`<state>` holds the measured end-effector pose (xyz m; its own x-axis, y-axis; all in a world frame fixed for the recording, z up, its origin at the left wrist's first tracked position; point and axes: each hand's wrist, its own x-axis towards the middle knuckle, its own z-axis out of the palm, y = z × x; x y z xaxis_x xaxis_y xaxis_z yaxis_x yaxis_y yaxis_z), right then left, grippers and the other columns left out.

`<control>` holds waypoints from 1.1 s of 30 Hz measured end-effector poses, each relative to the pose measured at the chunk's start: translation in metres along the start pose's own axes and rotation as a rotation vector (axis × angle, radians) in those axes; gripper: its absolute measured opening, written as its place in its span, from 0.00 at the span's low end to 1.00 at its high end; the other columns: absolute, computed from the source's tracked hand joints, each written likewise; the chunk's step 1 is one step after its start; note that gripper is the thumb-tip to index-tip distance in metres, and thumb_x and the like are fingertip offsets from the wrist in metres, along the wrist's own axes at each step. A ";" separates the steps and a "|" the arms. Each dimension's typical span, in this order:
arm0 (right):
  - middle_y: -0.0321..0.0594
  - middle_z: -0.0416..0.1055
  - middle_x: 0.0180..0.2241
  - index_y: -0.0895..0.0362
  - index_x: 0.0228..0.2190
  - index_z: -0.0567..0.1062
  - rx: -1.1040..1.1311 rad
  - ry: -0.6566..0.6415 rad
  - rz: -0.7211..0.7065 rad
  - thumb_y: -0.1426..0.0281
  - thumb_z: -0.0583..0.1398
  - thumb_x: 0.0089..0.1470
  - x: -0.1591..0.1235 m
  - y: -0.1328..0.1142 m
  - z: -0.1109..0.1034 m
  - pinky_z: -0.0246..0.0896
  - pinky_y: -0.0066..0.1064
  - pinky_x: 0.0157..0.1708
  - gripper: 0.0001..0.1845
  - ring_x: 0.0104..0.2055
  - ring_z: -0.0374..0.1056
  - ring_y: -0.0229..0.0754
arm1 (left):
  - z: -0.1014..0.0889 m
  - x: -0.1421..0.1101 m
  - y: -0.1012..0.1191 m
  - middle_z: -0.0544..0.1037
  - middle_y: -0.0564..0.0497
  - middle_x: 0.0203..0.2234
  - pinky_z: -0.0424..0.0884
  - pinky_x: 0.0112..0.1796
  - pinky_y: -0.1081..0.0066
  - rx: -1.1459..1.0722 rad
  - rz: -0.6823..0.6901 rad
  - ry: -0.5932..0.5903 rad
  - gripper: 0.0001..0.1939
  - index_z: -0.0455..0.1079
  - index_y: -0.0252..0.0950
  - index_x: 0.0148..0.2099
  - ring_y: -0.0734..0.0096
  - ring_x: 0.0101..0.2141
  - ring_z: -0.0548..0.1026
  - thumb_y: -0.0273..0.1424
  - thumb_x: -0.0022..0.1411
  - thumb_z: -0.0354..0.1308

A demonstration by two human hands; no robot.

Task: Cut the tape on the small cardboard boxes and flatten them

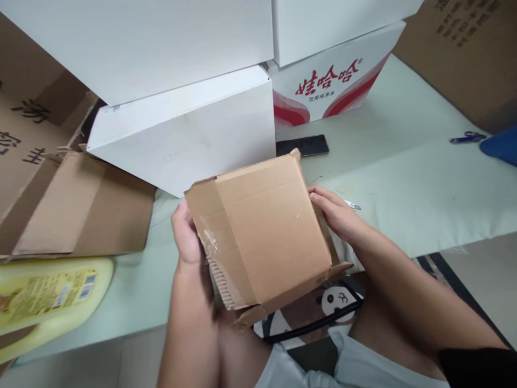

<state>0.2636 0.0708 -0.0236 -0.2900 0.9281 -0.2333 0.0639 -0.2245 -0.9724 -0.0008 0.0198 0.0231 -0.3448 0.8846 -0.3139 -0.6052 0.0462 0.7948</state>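
Note:
A brown cardboard box (pixel 266 231) is held tilted above my lap, at the table's front edge. Its lower left edge is torn, showing corrugation, and a strip of clear tape clings nearby. My left hand (pixel 188 234) grips the box's left side; most of its fingers are hidden behind the cardboard. On the opposite side my right hand (pixel 333 210) holds the edge with thumb and fingers. A small white and metallic item (pixel 354 205) shows just behind the right hand, too little of it visible to name.
White boxes (pixel 189 140) stand stacked behind, one printed red (pixel 327 89). A phone (pixel 302 145) lies at their foot. Large cartons (pixel 117 210) and a yellow jug (pixel 52 291) are at left. Purple-handled scissors (pixel 467 138) and a blue object (pixel 501 146) lie right on the pale green tablecloth (pixel 404 178).

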 end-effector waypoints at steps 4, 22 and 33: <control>0.37 0.77 0.38 0.51 0.36 0.76 0.004 0.014 0.024 0.52 0.60 0.58 -0.001 -0.002 0.001 0.63 0.39 0.46 0.16 0.42 0.69 0.47 | -0.014 -0.001 -0.005 0.86 0.47 0.37 0.82 0.43 0.59 0.163 0.031 0.018 0.26 0.79 0.41 0.42 0.45 0.49 0.83 0.53 0.48 0.70; 0.36 0.73 0.34 0.50 0.33 0.75 0.000 0.036 0.051 0.51 0.61 0.57 0.000 -0.002 0.001 0.61 0.39 0.44 0.16 0.40 0.67 0.48 | 0.001 0.001 0.001 0.82 0.48 0.25 0.85 0.41 0.59 0.277 0.035 0.184 0.17 0.78 0.38 0.32 0.44 0.45 0.85 0.42 0.40 0.69; 0.34 0.69 0.30 0.50 0.29 0.71 0.022 0.017 0.052 0.53 0.60 0.57 0.001 0.001 0.002 0.59 0.38 0.42 0.14 0.38 0.66 0.47 | -0.001 0.003 -0.001 0.81 0.49 0.23 0.84 0.43 0.63 0.276 0.078 0.146 0.16 0.75 0.38 0.32 0.45 0.49 0.84 0.43 0.43 0.70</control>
<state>0.2620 0.0707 -0.0250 -0.2704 0.9200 -0.2838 0.0570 -0.2790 -0.9586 -0.0025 0.0222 0.0207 -0.4941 0.8152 -0.3023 -0.3621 0.1232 0.9240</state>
